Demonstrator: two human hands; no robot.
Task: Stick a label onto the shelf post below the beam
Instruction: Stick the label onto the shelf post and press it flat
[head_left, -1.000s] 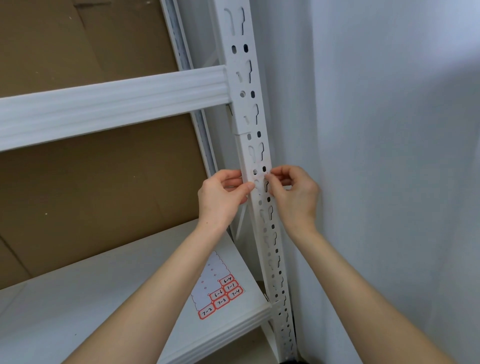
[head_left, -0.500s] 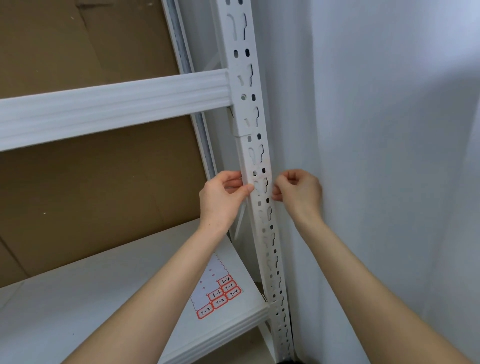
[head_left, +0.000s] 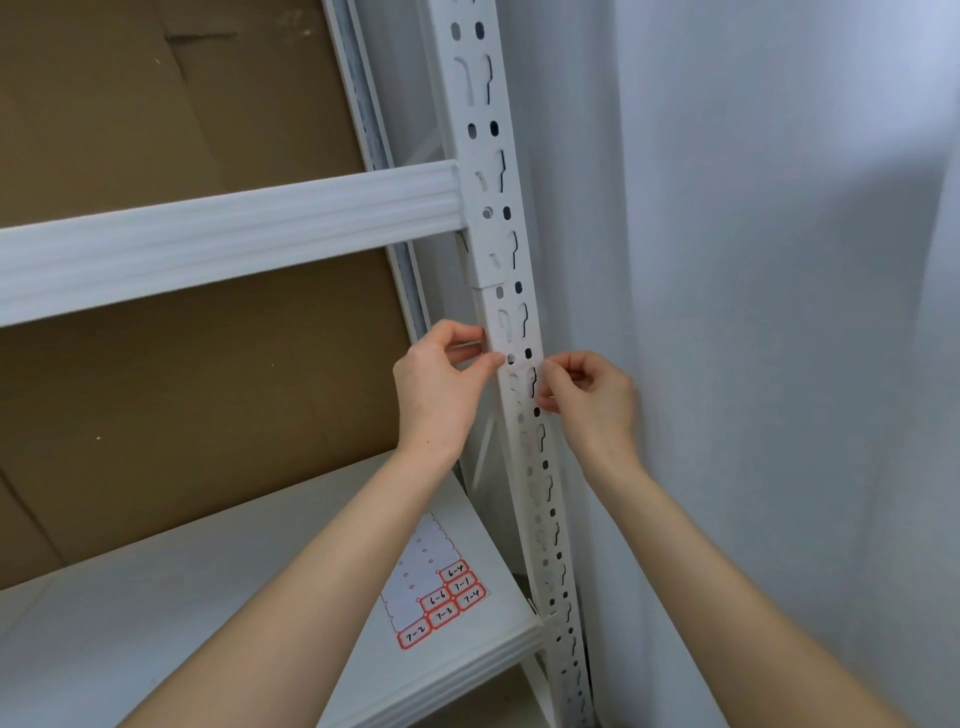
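To the right, pale wall (head_left: 753, 260); far left, brown cardboard (head_left: 156, 415) behind the white shelf board (head_left: 156, 623), and above that the ribbed beam (head_left: 234, 234), joined to the perforated shelf post (head_left: 488, 156). On the board's near right corner, just beside the post, a label sheet (head_left: 436, 597) with red-edged handwritten labels. Just below the beam, left hand (head_left: 431, 392) gripping the post's left edge, thumb on its face; right hand (head_left: 592, 400) curled, fingertips pinched at its right edge, on what cannot be told; label not to be made out against the white post between both thumbs.
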